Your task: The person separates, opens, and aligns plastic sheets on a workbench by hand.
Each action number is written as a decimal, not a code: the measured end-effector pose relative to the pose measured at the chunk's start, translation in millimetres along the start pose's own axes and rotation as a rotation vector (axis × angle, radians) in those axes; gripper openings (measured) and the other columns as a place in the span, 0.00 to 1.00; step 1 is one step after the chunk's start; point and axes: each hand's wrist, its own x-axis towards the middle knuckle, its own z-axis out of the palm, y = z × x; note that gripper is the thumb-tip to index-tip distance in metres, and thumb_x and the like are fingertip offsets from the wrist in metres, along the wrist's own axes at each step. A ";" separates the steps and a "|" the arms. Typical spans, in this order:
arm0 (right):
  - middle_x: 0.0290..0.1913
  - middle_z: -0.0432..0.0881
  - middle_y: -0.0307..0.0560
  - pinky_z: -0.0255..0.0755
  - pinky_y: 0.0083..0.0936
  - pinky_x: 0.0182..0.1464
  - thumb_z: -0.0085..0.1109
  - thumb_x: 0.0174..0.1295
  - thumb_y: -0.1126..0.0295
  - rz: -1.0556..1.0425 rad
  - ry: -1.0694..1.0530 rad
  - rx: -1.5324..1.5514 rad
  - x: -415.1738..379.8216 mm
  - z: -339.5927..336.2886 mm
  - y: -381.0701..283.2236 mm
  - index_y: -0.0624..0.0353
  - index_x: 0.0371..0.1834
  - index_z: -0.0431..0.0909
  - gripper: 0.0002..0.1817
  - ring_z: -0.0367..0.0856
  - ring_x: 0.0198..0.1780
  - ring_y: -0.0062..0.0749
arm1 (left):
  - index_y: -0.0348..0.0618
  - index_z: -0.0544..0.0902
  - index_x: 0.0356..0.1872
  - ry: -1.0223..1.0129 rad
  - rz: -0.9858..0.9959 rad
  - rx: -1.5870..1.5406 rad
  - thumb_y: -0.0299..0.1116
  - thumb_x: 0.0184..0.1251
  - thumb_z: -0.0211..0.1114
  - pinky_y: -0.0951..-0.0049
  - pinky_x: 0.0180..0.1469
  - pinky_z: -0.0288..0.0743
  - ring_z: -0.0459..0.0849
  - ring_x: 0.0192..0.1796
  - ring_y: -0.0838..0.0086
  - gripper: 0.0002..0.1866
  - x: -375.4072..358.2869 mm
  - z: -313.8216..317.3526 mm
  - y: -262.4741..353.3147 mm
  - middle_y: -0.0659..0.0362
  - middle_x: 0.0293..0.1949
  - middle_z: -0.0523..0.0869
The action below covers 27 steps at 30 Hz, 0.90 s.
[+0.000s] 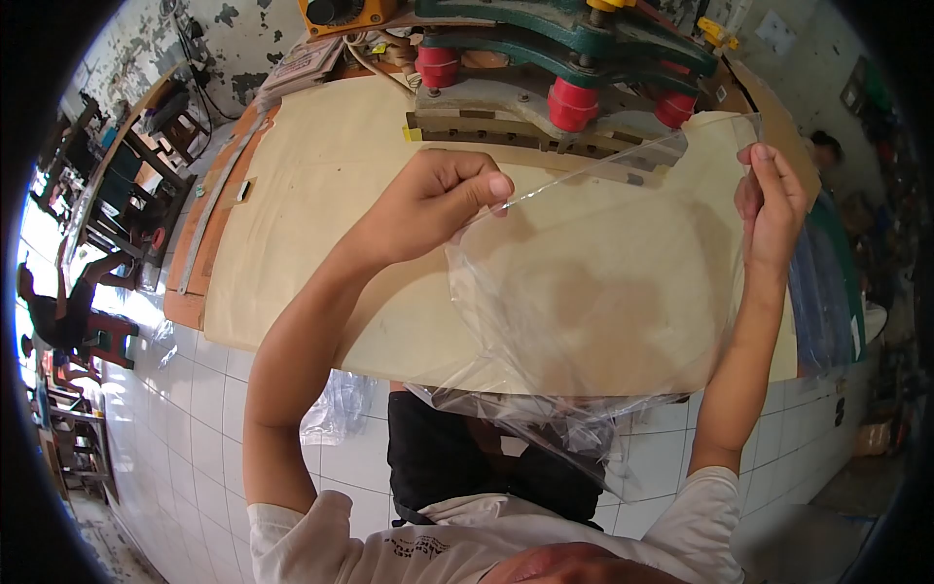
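Observation:
A clear plastic sheet [593, 282] is stretched between my two hands above the paper-covered table [292, 195]. My left hand [443, 202] pinches its upper left edge between thumb and curled fingers. The upper right corner is held by my right hand [769, 200], thumb and fingertips pressed together on it. Below the hands the plastic hangs in crumpled folds over the table's front edge and down toward my lap. Beyond the hands stands a green machine [584, 39] with red cylindrical parts [572, 103].
An orange box [345, 14] with a black knob is at the back. A metal ruler [219, 200] lies along the left edge. Blue-tinted clear sheets [822, 282] are at the right. More plastic [339, 404] lies below the table. Another person [63, 311] sits far left.

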 end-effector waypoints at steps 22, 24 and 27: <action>0.15 0.63 0.27 0.44 0.15 0.18 0.59 0.69 0.60 0.015 0.092 0.098 5.3 -9.4 -5.4 0.63 0.35 0.81 0.15 0.53 0.13 0.09 | 0.40 0.81 0.30 -0.047 0.157 -0.134 0.45 0.75 0.59 0.77 0.31 0.71 0.77 0.31 0.82 0.19 4.6 -14.0 -17.1 0.64 0.27 0.82; 0.15 0.63 0.27 0.44 0.15 0.18 0.59 0.69 0.60 0.012 0.091 0.103 5.5 -9.8 -5.2 0.63 0.35 0.81 0.15 0.53 0.13 0.09 | 0.40 0.81 0.30 -0.051 0.149 -0.145 0.46 0.76 0.58 0.78 0.30 0.70 0.76 0.30 0.82 0.19 4.5 -13.6 -16.1 0.64 0.27 0.82; 0.15 0.63 0.27 0.44 0.15 0.18 0.59 0.69 0.61 0.012 0.088 0.100 5.3 -9.5 -4.7 0.64 0.35 0.81 0.15 0.53 0.14 0.09 | 0.39 0.81 0.32 -0.074 0.101 -0.173 0.45 0.76 0.59 0.79 0.29 0.67 0.74 0.28 0.83 0.18 2.5 -14.5 -12.6 0.64 0.26 0.81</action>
